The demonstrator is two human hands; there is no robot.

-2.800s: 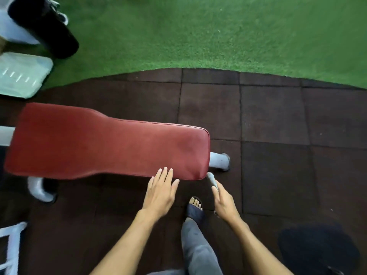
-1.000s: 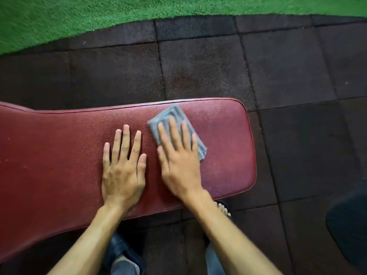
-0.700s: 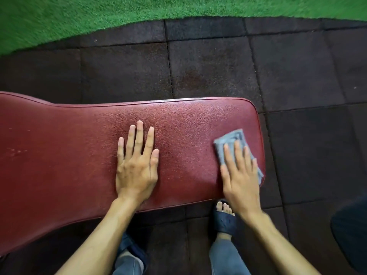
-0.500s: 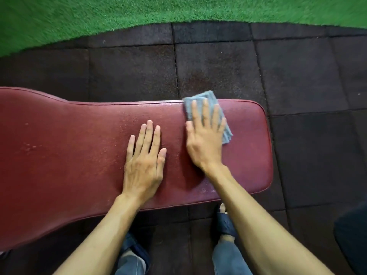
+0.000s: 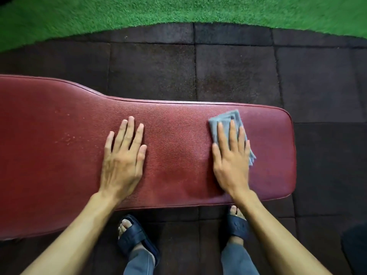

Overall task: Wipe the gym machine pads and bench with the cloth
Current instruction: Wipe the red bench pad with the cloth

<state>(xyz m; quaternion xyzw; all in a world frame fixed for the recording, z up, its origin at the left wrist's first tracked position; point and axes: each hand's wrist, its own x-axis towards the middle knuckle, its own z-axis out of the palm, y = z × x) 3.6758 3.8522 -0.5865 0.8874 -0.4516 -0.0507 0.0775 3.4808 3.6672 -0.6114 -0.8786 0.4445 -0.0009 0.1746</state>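
Observation:
A long red padded bench [image 5: 178, 155] runs across the view from left to right. A folded grey cloth [image 5: 226, 120] lies on its right part, and my right hand [image 5: 230, 159] presses flat on the cloth with fingers spread over it. My left hand [image 5: 123, 157] rests flat and open on the bench's middle, holding nothing. Small pale specks mark the bench surface to the left of my left hand.
Dark rubber floor tiles [image 5: 238, 66] surround the bench, with green artificial turf [image 5: 178, 10] beyond them. My two feet in dark sandals [image 5: 137, 237] stand under the near bench edge. A dark round object [image 5: 355, 251] sits at the lower right.
My right hand has slid the cloth to the right and toward me from the far bench edge. My left hand has stayed flat on the bench.

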